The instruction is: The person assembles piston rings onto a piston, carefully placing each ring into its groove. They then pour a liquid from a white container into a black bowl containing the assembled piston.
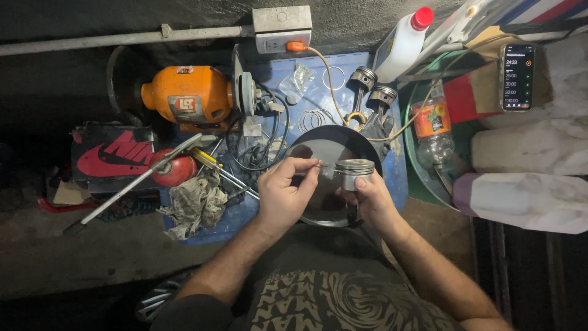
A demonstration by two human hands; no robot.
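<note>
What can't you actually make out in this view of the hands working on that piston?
- Thin piece pinched by the left hand: too small to identify.
- Piston lower part: hidden by the right hand.
- Dark round pan near rim: covered by both hands.
- Phone screen: too small to make out.

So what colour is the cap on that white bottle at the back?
Red. The cap tops the white bottle, clearest in the head view.

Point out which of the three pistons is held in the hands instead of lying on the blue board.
The piston in the right hand, over the dark round pan. The other two pistons lie on their connecting rods at the board's far end.
</note>
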